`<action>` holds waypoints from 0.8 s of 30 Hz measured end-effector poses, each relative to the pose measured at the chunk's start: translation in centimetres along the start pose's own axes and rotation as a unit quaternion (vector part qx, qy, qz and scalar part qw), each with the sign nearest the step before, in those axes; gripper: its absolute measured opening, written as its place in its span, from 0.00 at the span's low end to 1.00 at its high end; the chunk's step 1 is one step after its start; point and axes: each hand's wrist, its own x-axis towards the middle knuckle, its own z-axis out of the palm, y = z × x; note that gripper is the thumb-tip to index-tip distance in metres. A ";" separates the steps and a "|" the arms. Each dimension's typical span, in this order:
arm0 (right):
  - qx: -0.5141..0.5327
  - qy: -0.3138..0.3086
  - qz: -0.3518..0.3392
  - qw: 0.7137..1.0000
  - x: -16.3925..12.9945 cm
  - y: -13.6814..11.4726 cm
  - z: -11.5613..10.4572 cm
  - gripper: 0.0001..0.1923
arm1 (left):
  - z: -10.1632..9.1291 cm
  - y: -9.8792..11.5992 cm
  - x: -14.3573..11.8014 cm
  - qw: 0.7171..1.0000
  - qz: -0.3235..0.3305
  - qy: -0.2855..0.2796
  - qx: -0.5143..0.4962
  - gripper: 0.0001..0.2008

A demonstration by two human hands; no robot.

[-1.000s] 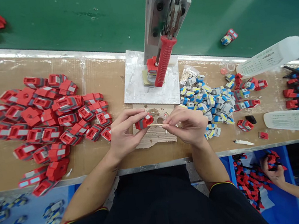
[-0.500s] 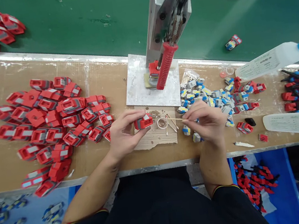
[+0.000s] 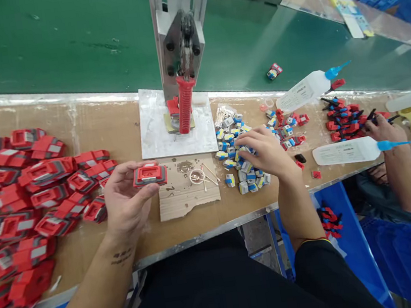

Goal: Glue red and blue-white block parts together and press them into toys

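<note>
My left hand (image 3: 129, 193) grips a red and grey plastic toy vehicle shell (image 3: 150, 175) between thumb and fingers, its hollow side facing up. Over a pile of small white, blue and yellow plastic parts (image 3: 248, 171) hovers my right hand (image 3: 262, 151), fingers bent and somewhat apart; I make out nothing held in it. Between the hands lies a stained cardboard piece (image 3: 174, 206) bearing a small round dish (image 3: 197, 176) and several cotton swabs (image 3: 211, 172).
A press with a red handle (image 3: 186, 104) stands on a metal plate (image 3: 153, 141). Red shells (image 3: 17, 226) crowd the left side. Two glue bottles (image 3: 304, 91) and assembled red toys (image 3: 342, 122) are on the right. Beyond them, a co-worker's hand (image 3: 386, 131) handles dark parts.
My right hand has let go of the cotton swab and moved onto the pile of small parts. The left hand has drawn left with the shell. The view has turned right.
</note>
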 end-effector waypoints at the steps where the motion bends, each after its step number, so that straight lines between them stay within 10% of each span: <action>1: -0.048 -0.050 -0.010 0.998 0.4 0.0 0.5 0.09 | -0.1 -0.1 0.0 1.000 -0.004 -0.009 -0.002 0.21; 7: -0.187 -0.132 -0.044 0.972 2.5 -1.0 2.5 0.12 | 0.4 -0.2 0.3 0.999 -0.020 0.000 -0.035 0.19; 12: 0.047 0.037 -0.004 0.998 -0.2 0.6 1.4 0.13 | 0.2 0.1 0.3 0.998 -0.039 -0.019 -0.053 0.18; 17: 0.367 0.272 -0.003 0.890 -3.0 -2.3 3.0 0.13 | 1.2 1.3 -0.1 0.990 -0.080 -0.083 -0.079 0.19; 24: 0.472 0.296 -0.006 0.831 -2.6 -9.7 4.4 0.14 | 5.5 3.8 -2.7 0.946 -0.216 -0.119 -0.212 0.27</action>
